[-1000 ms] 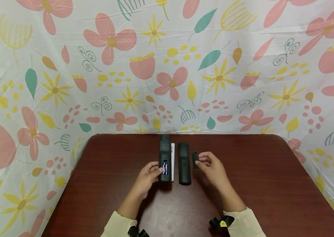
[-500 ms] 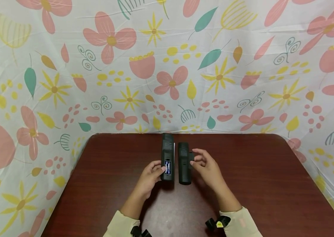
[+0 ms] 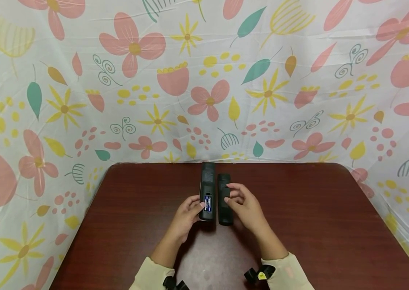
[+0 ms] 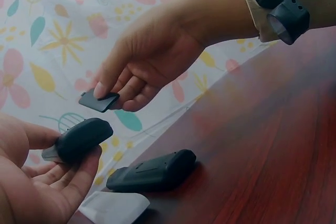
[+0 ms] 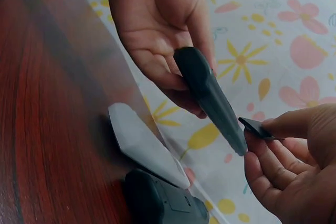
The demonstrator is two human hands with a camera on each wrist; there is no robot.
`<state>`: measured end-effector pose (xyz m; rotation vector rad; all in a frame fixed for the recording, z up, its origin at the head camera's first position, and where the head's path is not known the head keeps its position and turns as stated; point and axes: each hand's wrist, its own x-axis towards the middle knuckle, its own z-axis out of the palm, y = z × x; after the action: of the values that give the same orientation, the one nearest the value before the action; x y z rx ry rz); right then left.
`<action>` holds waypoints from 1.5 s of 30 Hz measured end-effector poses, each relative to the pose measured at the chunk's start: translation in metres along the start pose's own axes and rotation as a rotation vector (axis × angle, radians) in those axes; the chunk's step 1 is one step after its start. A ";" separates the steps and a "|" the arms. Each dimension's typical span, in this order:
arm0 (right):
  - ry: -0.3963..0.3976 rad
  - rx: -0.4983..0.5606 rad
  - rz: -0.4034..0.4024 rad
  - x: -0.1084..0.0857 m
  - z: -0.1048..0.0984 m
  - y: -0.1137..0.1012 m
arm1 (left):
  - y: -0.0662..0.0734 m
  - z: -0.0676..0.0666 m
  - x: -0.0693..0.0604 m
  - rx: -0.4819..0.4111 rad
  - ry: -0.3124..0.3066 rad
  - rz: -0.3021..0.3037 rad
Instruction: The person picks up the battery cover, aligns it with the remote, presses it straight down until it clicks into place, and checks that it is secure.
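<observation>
My left hand [image 3: 184,217] holds a black remote control [image 3: 208,177] raised above the table, back side up. Its battery compartment is uncovered, and blue batteries [image 3: 208,204] lie inside. My right hand [image 3: 249,211] pinches a small black battery cover [image 4: 98,100] between thumb and fingers. In the right wrist view the cover [image 5: 255,127] is close to the far end of the held remote. From the head view the cover blends into a second black remote control [image 3: 225,218], which lies on the table below the right fingers.
A white remote control [image 4: 115,207] lies on the table left of the second black one; the held remote hides it in the head view. The brown table [image 3: 135,241] ends at the back against a flower-printed cloth [image 3: 204,133].
My right hand has carried the battery cover leftward, over the second black remote. My left hand has shifted slightly right with its remote, which has come to cover the white one from above.
</observation>
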<state>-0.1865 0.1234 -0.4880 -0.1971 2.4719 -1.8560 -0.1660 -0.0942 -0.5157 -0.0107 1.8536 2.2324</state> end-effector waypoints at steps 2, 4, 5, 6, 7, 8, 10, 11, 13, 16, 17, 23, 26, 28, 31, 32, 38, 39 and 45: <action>0.001 0.013 -0.004 0.000 0.002 -0.001 | 0.000 0.001 0.001 -0.009 0.002 -0.001; 0.000 0.019 -0.010 0.000 0.004 -0.001 | -0.001 0.002 0.002 -0.022 0.000 -0.001; 0.000 0.021 -0.014 0.000 0.004 -0.001 | -0.002 0.002 0.002 -0.026 -0.003 0.002; 0.000 0.024 -0.017 0.000 0.005 -0.001 | -0.002 0.003 0.003 -0.030 -0.007 0.003; 0.001 0.027 -0.018 0.000 0.005 -0.001 | -0.003 0.003 0.003 -0.035 -0.008 0.002; -0.003 0.031 -0.021 0.000 0.006 -0.001 | -0.004 0.004 0.003 -0.039 -0.010 0.003; -0.013 0.041 -0.027 -0.001 0.007 -0.001 | -0.005 0.004 0.004 -0.041 -0.013 0.006; -0.020 0.048 -0.030 -0.002 0.007 -0.001 | -0.005 0.005 0.003 -0.040 -0.014 0.007; -0.033 0.062 -0.038 -0.003 0.009 -0.001 | -0.005 0.005 0.002 -0.044 -0.010 0.002; -0.048 0.081 -0.058 -0.005 0.012 0.000 | -0.005 0.006 0.001 -0.046 -0.016 -0.001; -0.051 0.085 -0.066 -0.005 0.013 0.000 | -0.005 0.007 0.001 -0.046 -0.020 0.000; -0.070 0.097 -0.120 -0.007 0.019 0.001 | -0.006 0.008 0.000 -0.050 -0.048 -0.004; -0.079 0.107 -0.143 -0.007 0.020 0.001 | -0.006 0.008 0.001 -0.049 -0.065 -0.005; -0.084 0.113 -0.153 -0.007 0.020 0.002 | -0.005 0.008 0.001 -0.048 -0.076 -0.001; -0.090 0.117 -0.164 -0.007 0.021 0.002 | -0.005 0.008 0.001 -0.042 -0.084 0.001; -0.092 0.116 -0.165 -0.007 0.021 0.002 | -0.005 0.008 0.001 -0.040 -0.086 0.001; -0.097 0.113 -0.168 -0.008 0.022 0.003 | -0.004 0.008 0.000 -0.035 -0.100 0.004; -0.097 0.111 -0.167 -0.008 0.022 0.003 | -0.004 0.008 0.000 -0.037 -0.102 0.006; -0.104 0.094 -0.165 -0.008 0.023 0.004 | -0.003 0.008 0.000 -0.051 -0.102 0.015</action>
<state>-0.1762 0.1041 -0.4985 -0.4950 2.3583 -1.9623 -0.1638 -0.0865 -0.5170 0.1068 1.7496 2.2454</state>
